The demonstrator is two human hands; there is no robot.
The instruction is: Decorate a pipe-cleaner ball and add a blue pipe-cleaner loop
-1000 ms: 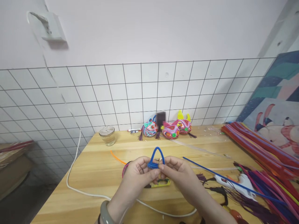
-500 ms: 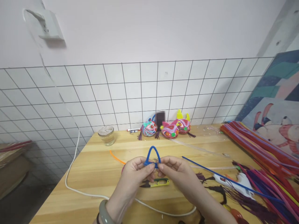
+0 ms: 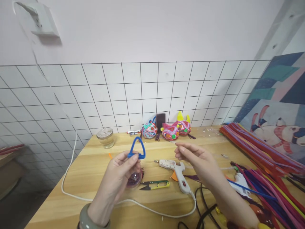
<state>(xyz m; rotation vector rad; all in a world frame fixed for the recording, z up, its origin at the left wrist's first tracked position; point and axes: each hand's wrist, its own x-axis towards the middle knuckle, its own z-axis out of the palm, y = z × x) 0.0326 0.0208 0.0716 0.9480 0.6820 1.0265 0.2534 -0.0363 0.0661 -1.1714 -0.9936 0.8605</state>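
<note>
My left hand [image 3: 114,175] pinches a blue pipe cleaner [image 3: 143,149] bent into a pointed, closed loop, raised above the table. A clear round ball [image 3: 134,179] with dark purple strands is partly behind that hand. Off to the right, my right hand [image 3: 199,159] is apart from the loop, its thumb and fingers drawn together with nothing visible in them. Below and between the hands lie a white hot glue gun [image 3: 170,164], nozzle to the left, and thread snips [image 3: 156,185] with green and yellow handles.
Three colourful fish-like ornaments [image 3: 170,132] stand by the tiled wall. A glass jar [image 3: 105,138] is at the back left. Bundled pipe cleaners [image 3: 252,146] fill the right side. A white cord [image 3: 152,213] crosses the front, and black cables [image 3: 205,216] lie nearby.
My right hand has let go of the blue loop and moved right. My left hand has carried the loop left and up. The glue gun now shows between them.
</note>
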